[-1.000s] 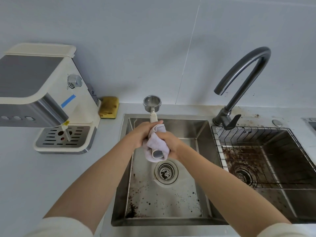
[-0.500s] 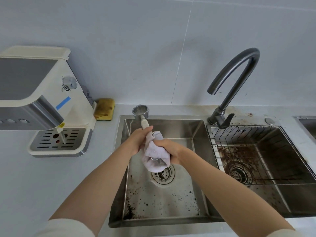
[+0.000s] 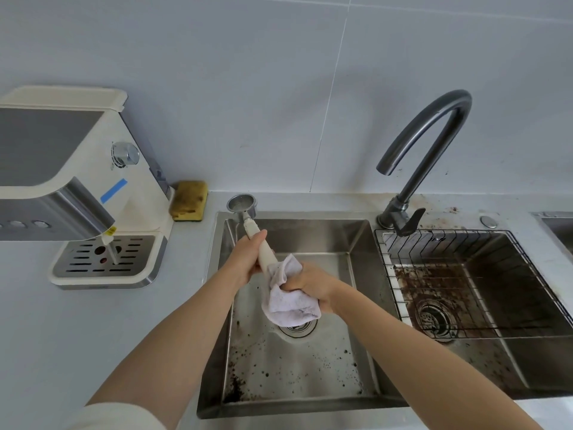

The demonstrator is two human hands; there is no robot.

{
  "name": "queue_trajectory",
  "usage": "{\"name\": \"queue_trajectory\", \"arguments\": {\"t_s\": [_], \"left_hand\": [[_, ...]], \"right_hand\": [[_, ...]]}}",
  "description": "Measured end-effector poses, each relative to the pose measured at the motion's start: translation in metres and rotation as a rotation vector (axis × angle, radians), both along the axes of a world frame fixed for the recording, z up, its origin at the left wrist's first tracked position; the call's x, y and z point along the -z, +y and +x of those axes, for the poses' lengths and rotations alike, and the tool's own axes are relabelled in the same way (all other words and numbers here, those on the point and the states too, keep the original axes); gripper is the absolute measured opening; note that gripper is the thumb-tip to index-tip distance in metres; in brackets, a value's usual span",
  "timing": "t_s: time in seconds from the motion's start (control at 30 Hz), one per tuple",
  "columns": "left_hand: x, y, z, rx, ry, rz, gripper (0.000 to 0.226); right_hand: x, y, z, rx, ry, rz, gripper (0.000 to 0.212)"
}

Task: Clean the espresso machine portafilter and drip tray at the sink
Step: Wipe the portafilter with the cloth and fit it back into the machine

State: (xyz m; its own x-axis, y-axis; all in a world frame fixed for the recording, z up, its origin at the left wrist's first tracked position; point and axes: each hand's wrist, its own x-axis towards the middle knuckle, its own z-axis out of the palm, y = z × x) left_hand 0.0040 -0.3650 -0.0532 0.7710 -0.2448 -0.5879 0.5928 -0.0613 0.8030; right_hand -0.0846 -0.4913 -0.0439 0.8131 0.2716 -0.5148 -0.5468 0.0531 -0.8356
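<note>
Left of the sink (image 3: 310, 234), the drip tray (image 3: 105, 259) sits untouched in the espresso machine (image 3: 62, 169). Over the sink, the left hand's (image 3: 248, 259) grip is closed round the portafilter (image 3: 242, 206) handle. The right hand (image 3: 313, 287), clutching the cloth (image 3: 288, 302), has slid to the handle's end, so the handle wipe is probably nearly done.

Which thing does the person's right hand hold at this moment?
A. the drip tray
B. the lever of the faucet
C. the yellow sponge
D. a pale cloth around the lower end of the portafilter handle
D: the right hand grips the pale cloth bunched round the lower end of the portafilter handle, while the left hand holds that handle higher up.
</note>
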Motion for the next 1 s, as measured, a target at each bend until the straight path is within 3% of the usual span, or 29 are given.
{"name": "queue_trajectory", "arguments": {"t_s": [0.13,0.2,0.33,0.57,0.67,0.7,0.93,1.0], "left_hand": [[0.0,0.004,0.002,-0.041,-0.021,-0.001,0.014],[0.0,0.007,0.003,-0.058,-0.015,-0.025,0.012],[0.0,0.012,0.0,-0.043,-0.015,-0.035,0.017],[0.001,0.023,-0.01,0.052,-0.037,-0.008,0.017],[-0.001,0.027,-0.012,0.066,-0.038,-0.005,0.012],[-0.001,0.029,-0.012,0.068,-0.037,-0.002,0.012],[0.004,0.038,-0.007,0.073,-0.035,0.001,0.011],[0.005,0.039,-0.004,0.069,-0.025,0.001,0.013]], "right_hand": [[-0.001,-0.012,0.001,-0.021,-0.041,0.054,0.015],[-0.005,-0.021,0.001,0.056,0.028,0.075,0.005],[-0.004,-0.039,0.01,0.267,0.207,0.123,0.05],[-0.006,-0.047,0.028,0.397,0.058,0.464,0.058],[-0.006,-0.046,0.04,0.359,-0.021,0.495,0.088],[-0.007,-0.045,0.044,0.354,-0.041,0.501,0.089],[0.0,-0.038,0.079,0.494,-0.008,0.517,0.03],[0.004,-0.037,0.089,0.512,0.014,0.56,0.025]]}}
